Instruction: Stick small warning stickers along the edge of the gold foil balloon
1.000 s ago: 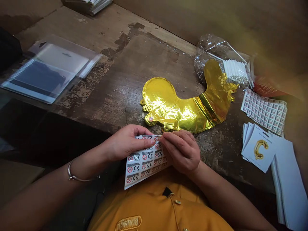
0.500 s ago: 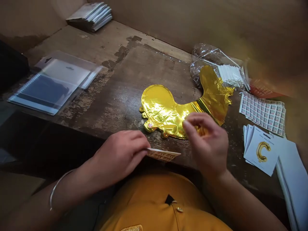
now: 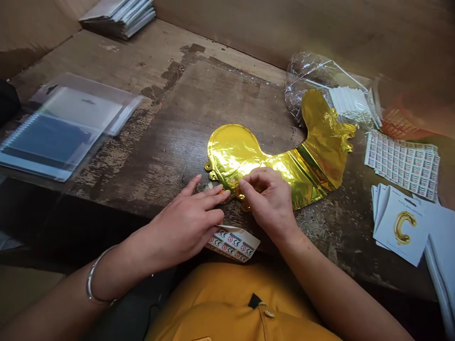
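A flat gold foil balloon [image 3: 231, 147], curved like a letter C, lies on the dark wooden table. My left hand [image 3: 188, 218] has its fingers stretched toward the balloon's lower left edge, their tips touching it. Under that palm it keeps hold of a sticker sheet [image 3: 234, 244] printed with CE and warning marks. My right hand [image 3: 272, 201] is closed in a pinch at the balloon's lower edge, against the foil. A small printed sticker [image 3: 233, 181] shows at its fingertips, partly covered.
Clear plastic sleeves [image 3: 64, 123] lie at left, stacked packets [image 3: 121, 16] at the back left. To the right are a bag of white sticks [image 3: 350, 102], more sticker sheets [image 3: 403, 163], and white cards [image 3: 401, 225] picturing a gold C. A red basket [image 3: 405, 121] stands behind.
My right hand has moved left and down onto the balloon's lower edge. My left hand has stretched its fingers to the balloon, and the sticker sheet has tilted to show its printed face.
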The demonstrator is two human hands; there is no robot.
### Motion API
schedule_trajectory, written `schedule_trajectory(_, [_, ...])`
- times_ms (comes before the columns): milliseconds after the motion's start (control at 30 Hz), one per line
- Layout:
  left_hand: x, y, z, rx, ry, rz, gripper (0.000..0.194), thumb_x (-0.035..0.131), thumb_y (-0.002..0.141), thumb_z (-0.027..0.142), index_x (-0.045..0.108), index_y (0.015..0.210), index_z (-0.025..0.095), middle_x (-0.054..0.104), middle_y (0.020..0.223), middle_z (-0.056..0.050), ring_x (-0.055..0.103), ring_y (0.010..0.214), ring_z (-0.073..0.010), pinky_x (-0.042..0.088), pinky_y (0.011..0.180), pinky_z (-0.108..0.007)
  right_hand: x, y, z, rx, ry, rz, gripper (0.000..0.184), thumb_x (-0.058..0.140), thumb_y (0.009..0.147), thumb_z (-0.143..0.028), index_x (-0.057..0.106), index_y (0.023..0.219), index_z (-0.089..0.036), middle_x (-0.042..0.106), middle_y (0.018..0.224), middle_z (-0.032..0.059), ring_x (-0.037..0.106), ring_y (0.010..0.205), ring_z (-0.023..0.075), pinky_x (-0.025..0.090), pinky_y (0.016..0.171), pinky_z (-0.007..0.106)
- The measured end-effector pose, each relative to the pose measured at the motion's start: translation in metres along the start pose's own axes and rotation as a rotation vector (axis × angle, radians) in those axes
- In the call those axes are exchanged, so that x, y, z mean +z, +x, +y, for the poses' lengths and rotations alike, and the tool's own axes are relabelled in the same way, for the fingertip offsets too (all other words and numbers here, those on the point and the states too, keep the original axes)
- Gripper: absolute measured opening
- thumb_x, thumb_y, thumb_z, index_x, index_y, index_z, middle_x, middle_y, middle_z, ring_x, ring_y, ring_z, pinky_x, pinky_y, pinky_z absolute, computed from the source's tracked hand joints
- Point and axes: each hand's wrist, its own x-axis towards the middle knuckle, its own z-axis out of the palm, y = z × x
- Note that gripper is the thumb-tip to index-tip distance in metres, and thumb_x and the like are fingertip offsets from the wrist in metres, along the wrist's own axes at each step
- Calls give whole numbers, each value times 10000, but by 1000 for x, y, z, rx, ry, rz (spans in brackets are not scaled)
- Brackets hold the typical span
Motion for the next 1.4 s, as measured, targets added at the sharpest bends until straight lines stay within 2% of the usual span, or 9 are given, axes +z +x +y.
schedule_trajectory(233, [-1,0,-1,14,13,-20,148,484,868,150,621,817,179,556,1373,-131,406,1368,-267,125,1158,-595,11,0,0,-34,-48,-1,114,644,781,-237,655,675,-196,626,774,29,567,809,192,444,763,370])
schedule_trajectory(733, [-1,1,-1,21,17,-6,128,504,848,145,623,815,179,570,1356,-137,436,1346,-281,139,1144,-617,8,2,0,-22,4,-47,121,630,789,-254,654,681,-206,639,788,31,576,795,182,458,781,380])
schedule_trajectory(1100, [-1,1,0,21,26,5,141,494,852,141,623,817,184,584,1340,-126,451,1335,-271,134,1147,-617,10,2,3,-54,-119,-43,106,647,781,-236,658,681,-204,647,777,32,568,812,200,440,770,375])
schedule_trajectory(1267, [-1,2,1,24,34,5,143,494,844,135,630,835,180,599,1320,-134,482,1309,-276,147,1141,-624,13,1,2,-89,-222,-49,179,665,797,-315,608,661,-214,612,735,33,533,785,208,430,751,377])
schedule_trajectory(1400, [-2,4,2,10,39,-15,138,495,831,127,626,833,172,590,1330,-146,479,1310,-296,140,1124,-660,15,5,7,-101,-361,2,171,672,795,-352,577,823,-212,591,819,51,513,783,217,443,721,378])
